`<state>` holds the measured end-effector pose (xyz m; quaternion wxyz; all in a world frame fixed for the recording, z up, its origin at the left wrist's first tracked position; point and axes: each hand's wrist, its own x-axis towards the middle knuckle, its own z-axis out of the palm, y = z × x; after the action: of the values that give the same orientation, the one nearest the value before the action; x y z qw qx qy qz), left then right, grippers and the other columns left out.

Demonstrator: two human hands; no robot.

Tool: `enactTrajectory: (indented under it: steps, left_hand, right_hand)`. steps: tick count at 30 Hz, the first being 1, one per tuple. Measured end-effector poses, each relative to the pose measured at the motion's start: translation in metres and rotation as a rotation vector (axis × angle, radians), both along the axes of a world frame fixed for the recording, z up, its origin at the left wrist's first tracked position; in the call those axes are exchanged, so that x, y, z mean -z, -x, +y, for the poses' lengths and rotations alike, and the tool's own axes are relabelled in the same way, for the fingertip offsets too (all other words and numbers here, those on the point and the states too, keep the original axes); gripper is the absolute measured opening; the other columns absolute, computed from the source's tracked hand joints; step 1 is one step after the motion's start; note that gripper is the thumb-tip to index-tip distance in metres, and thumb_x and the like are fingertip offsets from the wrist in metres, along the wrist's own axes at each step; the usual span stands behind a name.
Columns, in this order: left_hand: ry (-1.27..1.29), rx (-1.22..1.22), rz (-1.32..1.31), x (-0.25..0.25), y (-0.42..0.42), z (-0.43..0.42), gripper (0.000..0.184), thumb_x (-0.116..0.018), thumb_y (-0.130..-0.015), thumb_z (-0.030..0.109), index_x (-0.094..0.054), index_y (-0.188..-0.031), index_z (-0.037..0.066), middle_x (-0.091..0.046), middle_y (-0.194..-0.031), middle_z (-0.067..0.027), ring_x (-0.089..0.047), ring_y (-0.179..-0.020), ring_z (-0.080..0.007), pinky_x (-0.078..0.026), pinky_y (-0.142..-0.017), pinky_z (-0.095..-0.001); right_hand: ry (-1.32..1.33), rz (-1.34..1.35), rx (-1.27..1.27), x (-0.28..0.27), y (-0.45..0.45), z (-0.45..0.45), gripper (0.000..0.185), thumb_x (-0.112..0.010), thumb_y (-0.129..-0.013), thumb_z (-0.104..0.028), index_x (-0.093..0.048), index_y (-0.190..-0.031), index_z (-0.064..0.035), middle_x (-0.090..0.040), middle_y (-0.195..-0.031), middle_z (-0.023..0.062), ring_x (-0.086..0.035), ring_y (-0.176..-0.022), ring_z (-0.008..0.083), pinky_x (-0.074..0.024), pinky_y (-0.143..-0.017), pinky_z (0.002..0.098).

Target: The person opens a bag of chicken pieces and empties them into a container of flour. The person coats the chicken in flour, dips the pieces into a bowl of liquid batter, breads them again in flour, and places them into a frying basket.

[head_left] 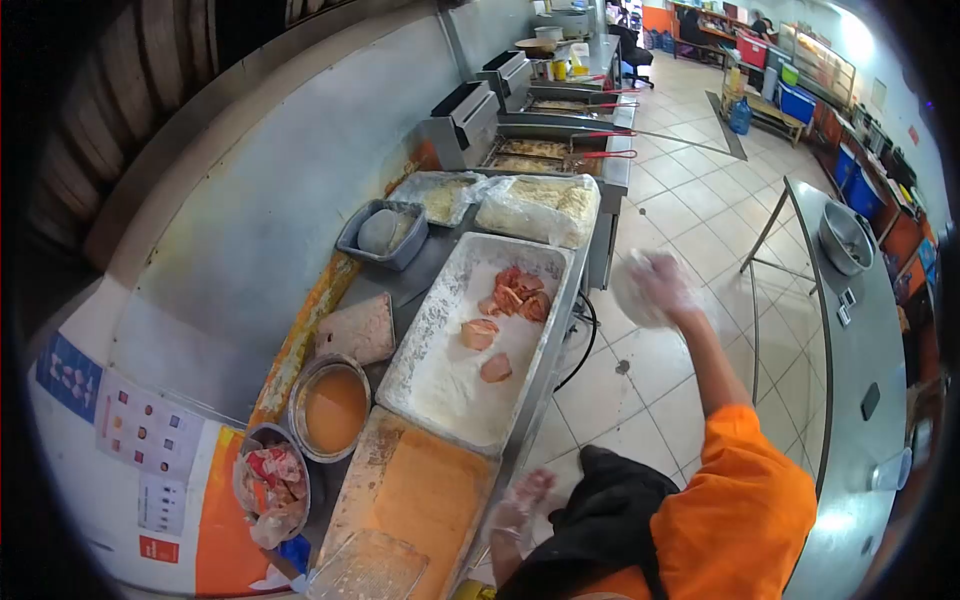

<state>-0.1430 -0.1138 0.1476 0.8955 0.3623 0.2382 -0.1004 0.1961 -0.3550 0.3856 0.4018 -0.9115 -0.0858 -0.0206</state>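
My right hand (pixel 662 284), in a clear plastic glove, is raised over the tiled floor, right of the flour tray. It is blurred, with something whitish and translucent around it, so its grip is unclear. My left hand (pixel 524 500), also gloved, is low beside the counter edge near the tray's bottom corner, its fingers loosely apart with nothing visible in them. The large metal tray (pixel 408 378) holds white flour. Several raw meat pieces (pixel 518 294) are bunched at its far end, and separate pieces (pixel 496 368) lie nearer its middle.
A bowl of orange liquid (pixel 334 408), a bowl of meat and plastic (pixel 272 485) and an orange-dusted board (pixel 420 480) are at the near left. Fryers (pixel 530 150) with red-handled baskets stand beyond. A steel table (pixel 850 350) with a metal bowl (pixel 845 238) is at right.
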Motion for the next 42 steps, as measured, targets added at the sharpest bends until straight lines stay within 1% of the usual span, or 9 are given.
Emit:
enactTrajectory:
  steps: [9,16,22,25,28,30,34,36,42]
  left_hand:
    - [-0.549,-0.662,-0.114,-0.184,-0.048,0.085,0.044,-0.063,-0.091,0.024,-0.051,-0.125,-0.001,-0.060,-0.120,-0.0144,-0.058,-0.112,-0.0248,-0.044,-0.097,-0.0329]
    - [-0.504,-1.092,0.131,-0.184,-0.109,0.078,0.042,-0.064,-0.091,0.024,-0.054,-0.122,-0.002,-0.063,-0.116,-0.0170,-0.059,-0.111,-0.0247,-0.045,-0.096,-0.0336]
    - [-0.566,-1.125,0.272,-0.184,-0.179,0.088,0.037,-0.062,-0.093,0.021,-0.054,-0.121,-0.002,-0.065,-0.111,-0.0140,-0.059,-0.109,-0.0230,-0.045,-0.096,-0.0319]
    - [-0.912,-0.901,0.453,-0.169,-0.204,0.123,0.031,-0.058,-0.095,0.016,-0.055,-0.120,-0.002,-0.063,-0.113,-0.0118,-0.058,-0.108,-0.0200,-0.044,-0.097,-0.0315]
    - [-2.235,-0.141,0.533,-0.131,-0.199,0.167,0.027,-0.055,-0.095,0.011,-0.054,-0.119,-0.002,-0.060,-0.117,-0.0091,-0.057,-0.108,-0.0164,-0.044,-0.095,-0.0290]
    - [-1.017,-0.930,0.180,-0.136,-0.239,0.187,0.023,-0.055,-0.094,0.008,-0.057,-0.117,0.002,-0.059,-0.120,-0.0060,-0.056,-0.109,-0.0138,-0.045,-0.093,-0.0272]
    - [-1.425,-0.671,0.250,-0.171,-0.331,0.215,0.018,-0.062,-0.088,0.012,-0.064,-0.105,0.005,-0.065,-0.109,-0.0075,-0.063,-0.100,-0.0162,-0.049,-0.085,-0.0277]
    - [-1.567,-0.654,0.132,-0.102,-0.359,0.253,0.021,-0.067,-0.085,0.021,-0.067,-0.095,0.002,-0.070,-0.092,-0.0118,-0.068,-0.084,-0.0218,-0.051,-0.077,-0.0316]
    - [-1.544,-0.336,0.966,-0.114,-0.442,0.287,0.042,-0.067,-0.077,0.042,-0.071,-0.079,0.001,-0.068,-0.074,-0.0169,-0.067,-0.072,-0.0302,-0.051,-0.068,-0.0394]
  right_hand:
    - [-0.227,-0.325,-0.585,-0.077,-0.154,0.248,0.037,-0.070,-0.079,-0.041,-0.069,-0.087,-0.0051,-0.066,-0.089,0.0218,-0.063,-0.082,0.0366,-0.0491,-0.073,0.0443]
    - [0.064,-0.740,-1.141,-0.003,-0.208,0.427,0.029,-0.053,-0.090,-0.027,-0.067,-0.108,-0.0080,-0.069,-0.098,0.0128,-0.064,-0.093,0.0297,-0.0499,-0.086,0.0364]
    - [-0.146,-0.490,-1.357,0.135,-0.183,0.496,0.017,-0.053,-0.089,-0.016,-0.065,-0.094,-0.0043,-0.067,-0.095,0.0107,-0.064,-0.088,0.0268,-0.0520,-0.079,0.0355]
    - [-0.058,-0.481,-1.463,0.126,-0.185,0.495,0.020,-0.053,-0.089,-0.017,-0.065,-0.095,-0.0024,-0.067,-0.097,0.0119,-0.064,-0.090,0.0273,-0.0520,-0.079,0.0359]
    - [0.385,-0.586,-1.540,0.107,-0.255,0.501,0.023,-0.054,-0.088,-0.018,-0.065,-0.097,-0.0005,-0.067,-0.099,0.0130,-0.065,-0.092,0.0279,-0.0520,-0.078,0.0364]
    - [0.814,-0.810,-1.552,0.165,-0.327,0.513,0.024,-0.049,-0.093,-0.015,-0.065,-0.106,-0.0027,-0.066,-0.111,0.0080,-0.061,-0.105,0.0214,-0.0496,-0.087,0.0300]
    - [1.398,-0.285,-1.347,0.212,-0.385,0.510,0.033,-0.065,-0.084,-0.032,-0.067,-0.110,-0.0115,-0.067,-0.109,0.0120,-0.065,-0.100,0.0256,-0.0534,-0.081,0.0405]
    - [1.423,-0.089,-1.243,0.245,-0.395,0.516,0.036,-0.072,-0.080,-0.035,-0.069,-0.108,-0.0129,-0.068,-0.109,0.0082,-0.066,-0.098,0.0241,-0.0550,-0.078,0.0412]
    - [1.437,-0.181,-1.279,0.228,-0.370,0.520,0.041,-0.084,-0.066,-0.016,-0.072,-0.104,-0.0109,-0.070,-0.108,0.0006,-0.068,-0.095,0.0234,-0.0584,-0.061,0.0429]
